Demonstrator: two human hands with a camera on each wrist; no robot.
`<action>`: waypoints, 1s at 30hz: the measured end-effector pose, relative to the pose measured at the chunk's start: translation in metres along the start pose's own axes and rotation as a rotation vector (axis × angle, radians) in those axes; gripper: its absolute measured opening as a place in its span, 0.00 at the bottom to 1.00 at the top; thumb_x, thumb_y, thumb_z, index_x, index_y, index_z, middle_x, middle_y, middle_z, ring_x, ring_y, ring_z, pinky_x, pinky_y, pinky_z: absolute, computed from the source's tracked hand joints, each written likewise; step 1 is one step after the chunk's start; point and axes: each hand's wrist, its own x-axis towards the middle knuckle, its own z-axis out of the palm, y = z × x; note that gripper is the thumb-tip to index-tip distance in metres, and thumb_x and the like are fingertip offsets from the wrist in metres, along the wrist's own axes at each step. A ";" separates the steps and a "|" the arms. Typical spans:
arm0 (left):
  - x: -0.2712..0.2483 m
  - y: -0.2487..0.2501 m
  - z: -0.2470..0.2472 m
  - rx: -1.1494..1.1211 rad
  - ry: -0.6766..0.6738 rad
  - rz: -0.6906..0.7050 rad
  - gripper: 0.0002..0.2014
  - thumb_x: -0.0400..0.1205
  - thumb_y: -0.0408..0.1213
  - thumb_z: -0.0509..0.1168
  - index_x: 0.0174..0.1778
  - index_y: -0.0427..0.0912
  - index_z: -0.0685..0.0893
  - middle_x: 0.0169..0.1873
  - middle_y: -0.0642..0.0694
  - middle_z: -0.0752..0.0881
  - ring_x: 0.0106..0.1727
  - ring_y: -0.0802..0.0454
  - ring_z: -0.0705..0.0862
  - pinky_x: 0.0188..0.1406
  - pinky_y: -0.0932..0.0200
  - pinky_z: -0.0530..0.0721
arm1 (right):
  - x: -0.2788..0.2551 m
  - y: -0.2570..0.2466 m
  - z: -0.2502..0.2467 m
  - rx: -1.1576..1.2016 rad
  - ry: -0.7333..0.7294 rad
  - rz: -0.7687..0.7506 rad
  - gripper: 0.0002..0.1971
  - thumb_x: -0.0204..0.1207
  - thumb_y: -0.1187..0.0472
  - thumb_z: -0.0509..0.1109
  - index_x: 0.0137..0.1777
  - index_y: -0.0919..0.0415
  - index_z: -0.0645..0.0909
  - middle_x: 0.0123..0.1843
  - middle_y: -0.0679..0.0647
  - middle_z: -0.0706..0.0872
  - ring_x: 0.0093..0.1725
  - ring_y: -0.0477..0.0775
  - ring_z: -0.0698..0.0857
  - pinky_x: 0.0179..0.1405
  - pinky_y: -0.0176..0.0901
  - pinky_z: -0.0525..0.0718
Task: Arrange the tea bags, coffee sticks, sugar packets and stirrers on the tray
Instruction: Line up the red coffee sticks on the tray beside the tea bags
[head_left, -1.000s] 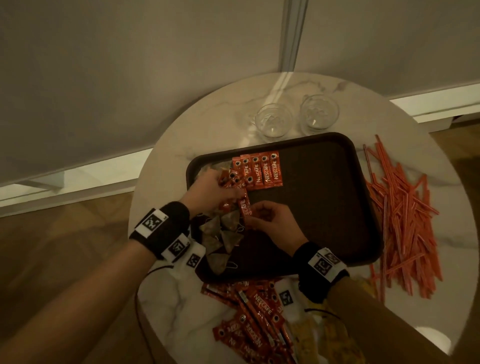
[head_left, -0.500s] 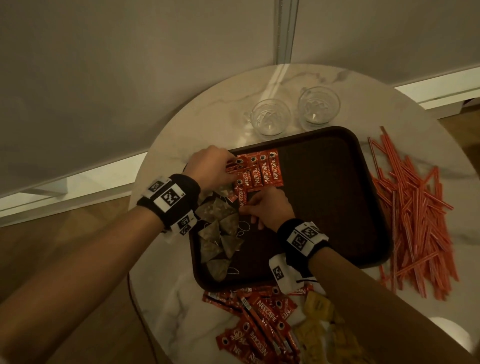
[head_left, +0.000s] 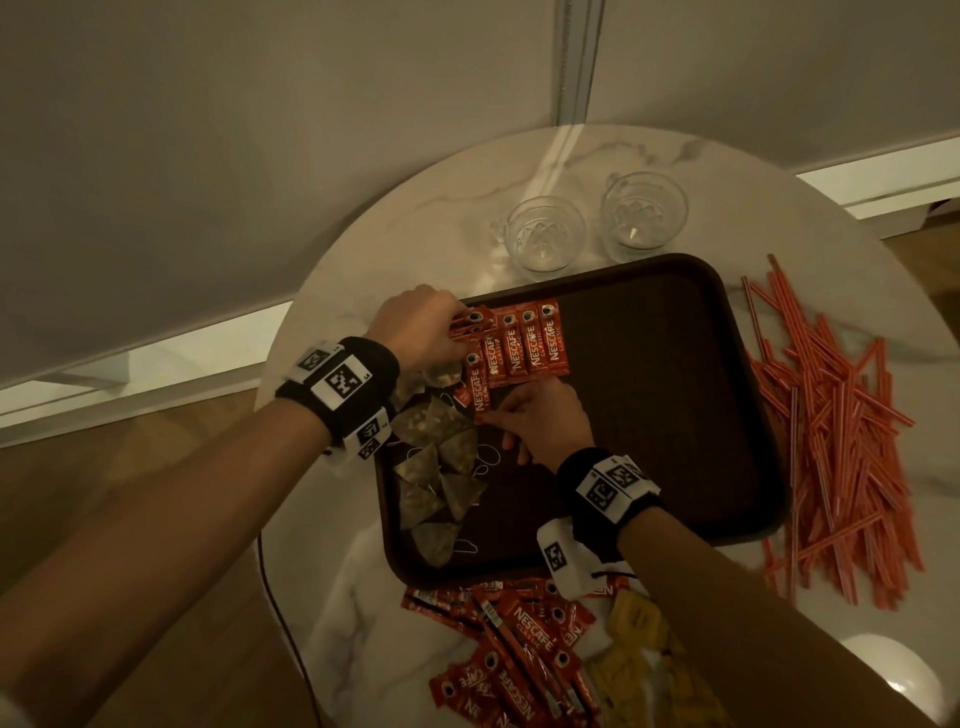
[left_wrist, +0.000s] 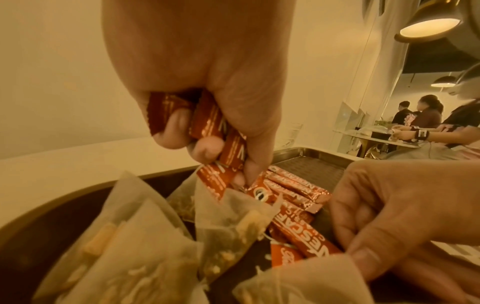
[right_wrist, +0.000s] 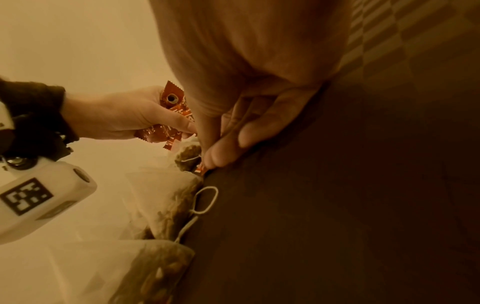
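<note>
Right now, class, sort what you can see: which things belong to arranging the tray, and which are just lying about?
Belong to the job:
tray
coffee sticks
tea bags
yellow sugar packets
orange stirrers
left hand, gripping a bunch of sticks
right hand, pinching one stick's end

Just lying about:
two glass cups
black cable

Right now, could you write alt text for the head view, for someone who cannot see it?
Seen from above, the left hand grips a bunch of red coffee sticks at a dark tray's far left corner, while the right hand sets one stick beside a row lying there. Tea bags line the tray's left edge; red stirrers lie on the table to its right.
</note>
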 end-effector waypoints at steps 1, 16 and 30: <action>0.000 0.000 0.001 -0.002 0.007 -0.003 0.14 0.81 0.50 0.70 0.58 0.48 0.87 0.33 0.56 0.80 0.31 0.60 0.76 0.25 0.63 0.65 | 0.000 0.000 0.000 0.001 0.003 0.002 0.09 0.75 0.51 0.78 0.41 0.56 0.87 0.30 0.53 0.90 0.21 0.49 0.83 0.20 0.37 0.79; -0.064 -0.010 -0.007 -0.718 0.284 -0.166 0.11 0.80 0.47 0.73 0.51 0.44 0.86 0.38 0.52 0.87 0.33 0.61 0.87 0.28 0.70 0.81 | -0.004 0.003 -0.001 0.059 0.031 -0.069 0.08 0.73 0.53 0.80 0.41 0.55 0.86 0.30 0.54 0.90 0.20 0.52 0.84 0.25 0.45 0.86; -0.161 0.016 0.071 -1.212 0.334 -0.499 0.07 0.80 0.40 0.73 0.38 0.44 0.85 0.29 0.51 0.87 0.26 0.61 0.85 0.24 0.70 0.78 | -0.009 0.008 0.006 0.200 0.156 -0.137 0.07 0.76 0.60 0.77 0.51 0.47 0.89 0.32 0.57 0.89 0.25 0.55 0.84 0.26 0.47 0.85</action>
